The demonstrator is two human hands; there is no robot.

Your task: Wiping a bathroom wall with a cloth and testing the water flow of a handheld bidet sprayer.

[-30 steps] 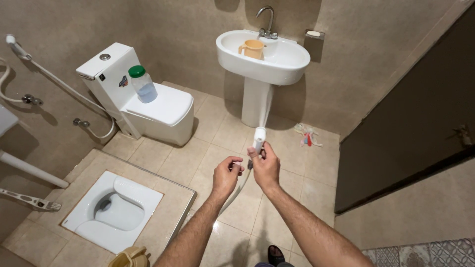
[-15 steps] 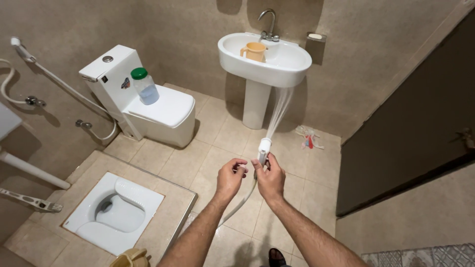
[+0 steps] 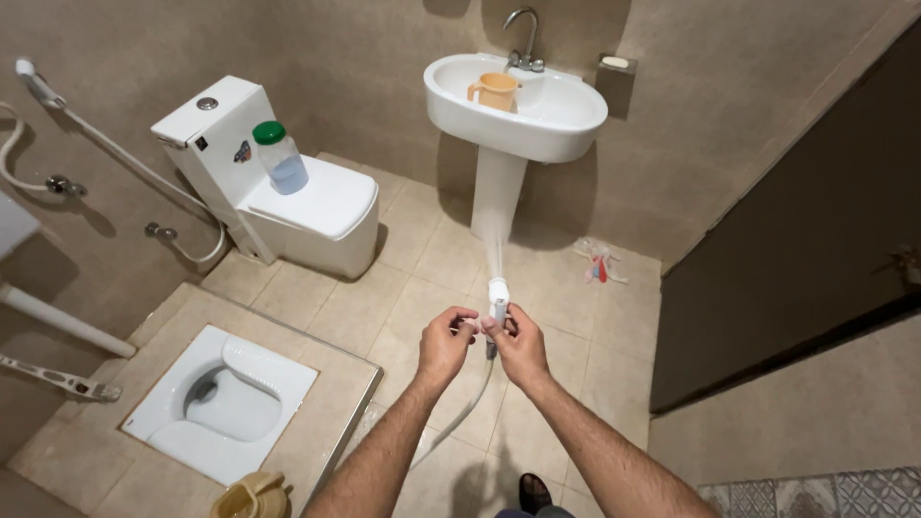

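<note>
Gripping the white plastic hand-sprayer (image 3: 498,294), the right hand (image 3: 523,345) aims its stream at the white ceramic pedestal sink (image 3: 576,120); the left hand (image 3: 443,345) pinches its lever.

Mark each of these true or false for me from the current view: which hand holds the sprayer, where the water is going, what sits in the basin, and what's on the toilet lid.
1. The right hand holds the white hand sprayer. True.
2. The spray hits the squat pan. False: it goes toward the pedestal of the washbasin.
3. An orange mug sits in the washbasin. True.
4. The jar on the toilet lid has a red cap. False: the cap is green.
5. The left hand rests on the toilet. False: it is beside the right hand, at the sprayer.
</note>
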